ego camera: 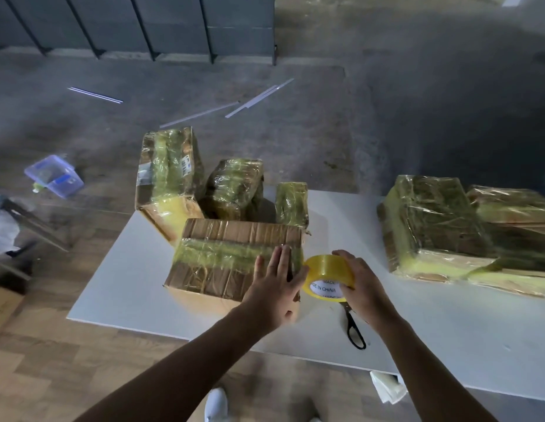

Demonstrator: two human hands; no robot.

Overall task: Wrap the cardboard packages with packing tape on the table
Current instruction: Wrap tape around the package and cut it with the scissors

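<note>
The cardboard package [234, 257] I am working on lies at the left end of the white table [137, 287], close to its near edge. A band of yellowish packing tape runs along its top, with bare brown cardboard showing on either side of the band. My left hand [277, 284] lies flat on the package's right end, fingers straight and pressed on the taped band. My right hand [361, 287] grips the tape roll [327, 277] from above, fingers curled over its rim, and holds it just beside the package's right end. The roll's core label reads "MADE IN CHINA". I cannot tell whether a strand of tape runs from roll to box.

Black-handled scissors [355, 327] lie on the table under my right hand, handles toward the near edge. Along the far edge behind the package stand three taped packages — a tall one [169, 178] at the far left corner, a middle one [234, 187] and a small one [291, 204]. At the right end sit two more wrapped packages [432, 226], touching. On the floor past the left edge lies a clear plastic container [53, 175].
</note>
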